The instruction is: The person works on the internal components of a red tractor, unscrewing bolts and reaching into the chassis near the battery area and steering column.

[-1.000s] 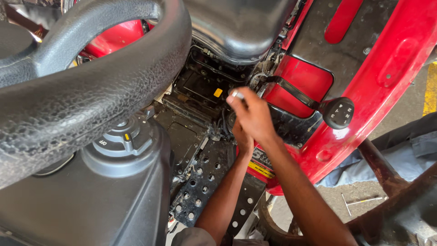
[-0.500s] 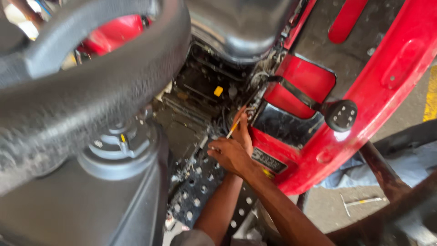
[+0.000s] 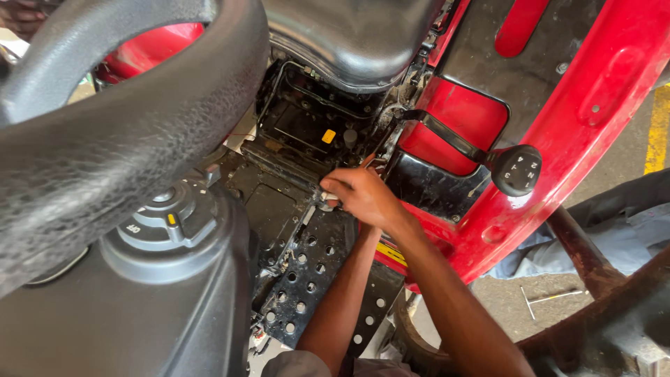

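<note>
My right hand [image 3: 364, 197] reaches down to the black floor of a red tractor, just in front of the seat. Its fingers are curled around a thin tool whose orange-brown end [image 3: 368, 161] sticks up behind the knuckles, and the fingertips touch a small metal part [image 3: 326, 200] at the edge of the perforated footplate [image 3: 307, 279]. My left forearm [image 3: 342, 300] runs up beneath the right wrist. The left hand itself is hidden under the right hand.
A black steering wheel [image 3: 132, 132] and its column [image 3: 167, 230] fill the left. The black seat [image 3: 349, 35] is above the open battery bay [image 3: 307, 119]. A gear lever with a black knob [image 3: 518, 169] stands to the right beside the red fender [image 3: 593, 112].
Both hands have dropped from the area by the gear lever to the front edge of the footplate. The camera has moved closer.
</note>
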